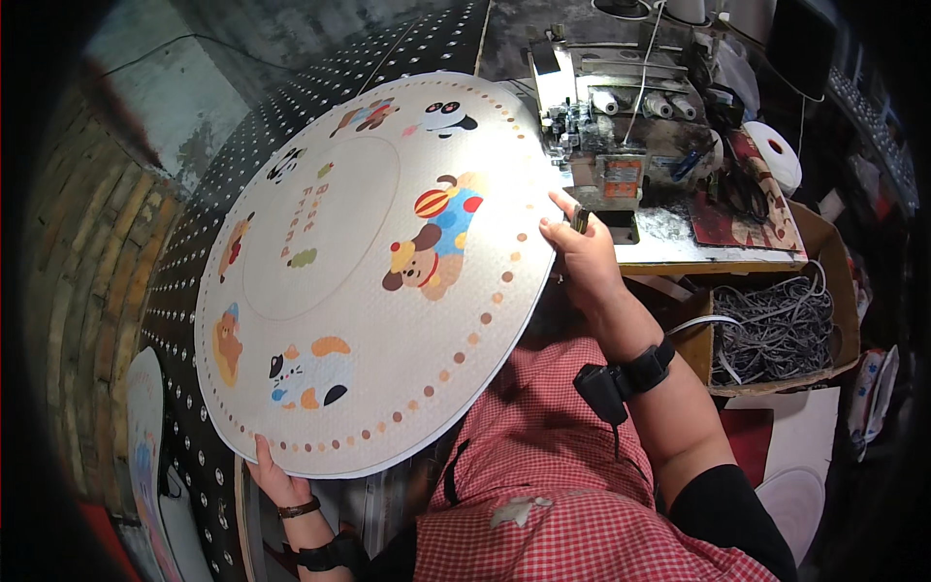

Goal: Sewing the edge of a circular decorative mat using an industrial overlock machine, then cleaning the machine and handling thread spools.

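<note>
A large round cream mat [388,335] with a pale trimmed edge spreads in front of me. Cartoon animals, a ring of brown dots and some lettering decorate it. At its near left edge, my left hand [278,482] grips the rim, thumb on top and the other fingers hidden beneath. My right hand [585,250] pinches the right rim, close to an industrial sewing machine [621,136]. A small dark and gold-striped object [580,219] shows at the right fingers; I cannot make out what it is. The mat's far right edge lies beside the lit machine head.
Right of the machine, black-handled scissors [745,194] lie near a white roll [773,160]. Below them a cardboard box [842,291] holds tangled grey strips [771,325]. A black studded table surface [218,184] extends on the left, with another round mat [147,427] standing beside it.
</note>
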{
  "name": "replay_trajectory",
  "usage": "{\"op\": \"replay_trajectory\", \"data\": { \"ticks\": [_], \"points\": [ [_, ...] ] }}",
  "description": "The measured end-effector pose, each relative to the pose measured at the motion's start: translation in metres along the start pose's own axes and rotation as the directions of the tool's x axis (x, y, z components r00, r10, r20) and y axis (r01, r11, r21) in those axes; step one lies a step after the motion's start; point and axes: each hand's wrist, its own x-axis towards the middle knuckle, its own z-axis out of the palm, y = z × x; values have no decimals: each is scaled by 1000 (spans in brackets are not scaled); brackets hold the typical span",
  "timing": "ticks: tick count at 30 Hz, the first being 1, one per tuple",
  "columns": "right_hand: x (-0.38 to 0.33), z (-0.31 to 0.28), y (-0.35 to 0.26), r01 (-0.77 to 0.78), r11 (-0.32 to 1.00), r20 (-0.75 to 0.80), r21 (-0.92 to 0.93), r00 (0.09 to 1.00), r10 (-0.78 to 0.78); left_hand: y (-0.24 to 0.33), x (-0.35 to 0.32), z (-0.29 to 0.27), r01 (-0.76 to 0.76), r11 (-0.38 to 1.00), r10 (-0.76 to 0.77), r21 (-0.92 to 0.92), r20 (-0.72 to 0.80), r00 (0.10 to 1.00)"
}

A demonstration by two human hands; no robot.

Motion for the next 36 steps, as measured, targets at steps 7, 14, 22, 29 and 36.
{"op": "replay_trajectory", "data": {
  "ticks": [7, 14, 22, 29, 36],
  "points": [
    [10, -6, 5, 149, 968, -27, -199, 987, -157, -16, 11, 15, -21, 998, 22, -61, 26, 999],
    [-37, -1, 29, 266, 840, 96, -473, 963, -251, -22, 15, 8, 61, 991, -61, -120, 2, 998],
    [-62, 8, 35, 249, 840, 104, -482, 968, -227, -30, 0, 21, 51, 990, -46, -134, 35, 998],
    [-72, 10, 44, 192, 859, 99, -474, 981, -165, -36, -20, 46, 62, 987, -45, -150, 111, 993],
    [-78, 12, 45, 160, 867, 67, -472, 987, -145, -42, -50, 68, 125, 976, -90, -179, 194, 977]
  ]
}}
